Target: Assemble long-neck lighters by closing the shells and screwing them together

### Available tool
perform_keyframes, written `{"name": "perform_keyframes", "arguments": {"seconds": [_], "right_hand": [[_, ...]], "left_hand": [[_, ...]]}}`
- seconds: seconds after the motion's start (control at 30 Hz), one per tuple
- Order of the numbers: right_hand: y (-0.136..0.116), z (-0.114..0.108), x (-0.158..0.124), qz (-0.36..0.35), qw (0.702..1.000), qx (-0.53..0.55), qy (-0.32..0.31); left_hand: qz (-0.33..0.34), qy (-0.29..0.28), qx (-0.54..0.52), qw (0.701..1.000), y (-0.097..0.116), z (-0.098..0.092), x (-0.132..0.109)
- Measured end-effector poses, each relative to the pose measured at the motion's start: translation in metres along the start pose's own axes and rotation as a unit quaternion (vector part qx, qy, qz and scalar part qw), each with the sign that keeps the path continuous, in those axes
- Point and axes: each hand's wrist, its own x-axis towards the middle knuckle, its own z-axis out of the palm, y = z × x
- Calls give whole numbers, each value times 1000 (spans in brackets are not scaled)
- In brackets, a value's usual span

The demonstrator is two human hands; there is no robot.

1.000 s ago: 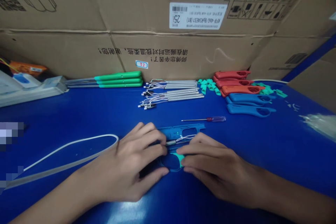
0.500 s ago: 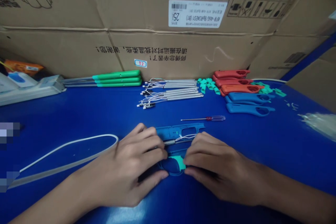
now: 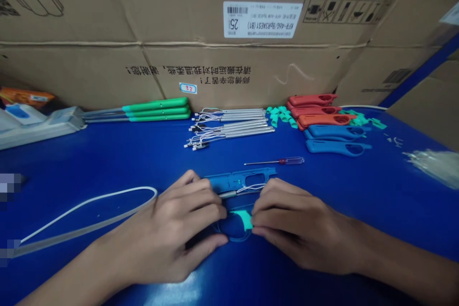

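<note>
My left hand [image 3: 182,227] is closed, thumb and fingers gripping the left side of a blue plastic handle shell [image 3: 234,238] with a large loop-shaped opening. At the shell's right end my right hand [image 3: 304,224] has its fingertips pinched together, touching a light-green trigger piece [image 3: 245,220] set in that opening. A metal rod [image 3: 228,195] with white wires lies along the shell, partly covered by my left fingers. Just behind lies another blue shell half [image 3: 222,181], inner side up. My fingers hide much of the held shell.
Behind my hands lie a screwdriver [image 3: 274,161], several wired metal rods [image 3: 247,129] and green trigger pieces [image 3: 283,115]. Red shells [image 3: 311,100] and blue shells [image 3: 335,147] are at the right, green-handled lighters [image 3: 156,110] at the left. A cardboard box [image 3: 201,19] stands behind.
The whole view has shifted slightly, so the background sits a little further left. Both hands keep nearly the same grip, with the green trigger piece in the same place in the shell.
</note>
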Motion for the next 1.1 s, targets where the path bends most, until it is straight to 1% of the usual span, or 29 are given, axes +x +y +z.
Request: {"name": "perform_keyframes", "arguments": {"seconds": [0.13, 0.47, 0.7, 0.93, 1.1], "right_hand": [[3, 0, 1, -15, 1000, 6, -11], [4, -5, 0, -25, 1000, 11, -3], [5, -6, 1, -34, 999, 16, 20], [5, -2, 1, -33, 999, 19, 15], [4, -5, 0, -28, 999, 16, 9]], "left_hand": [[5, 1, -3, 1000, 1, -1, 2], [7, -5, 1, 1000, 0, 0, 0], [2, -6, 9, 1000, 1, -1, 1], [8, 1, 8, 1000, 2, -2, 2], [7, 0, 5, 1000, 1, -1, 2]]}}
